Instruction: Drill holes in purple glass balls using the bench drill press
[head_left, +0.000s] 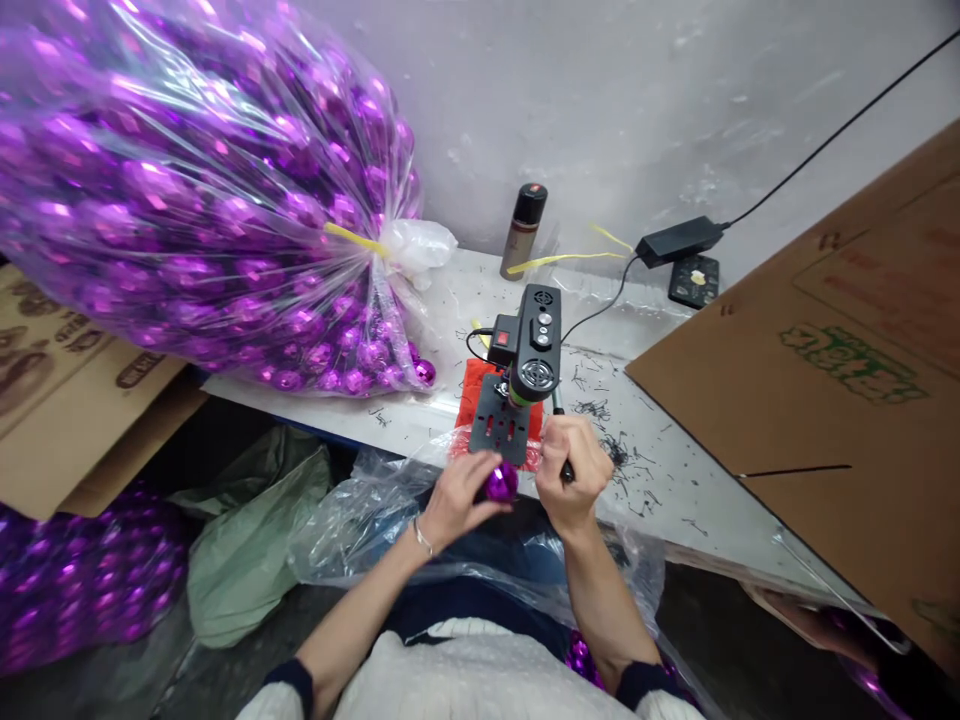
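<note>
A small black bench machine (537, 345) with a red switch and round vents stands on the table, its flat slotted base plate (491, 415) over a red sheet (471, 388). At the plate's near edge, my left hand (461, 495) has its fingers around a shiny purple ball (502, 482). My right hand (574, 468) is closed around the machine's lever handle (568, 472), just right of the plate. The ball's far left side is partly covered by my fingers.
A tied clear bag of purple balls (225, 200) fills the back left. A spray can (525, 230) and a power adapter (679, 241) stand by the wall. Cardboard boxes (840, 380) rise at right. Black scraps (600, 410) litter the table (675, 480).
</note>
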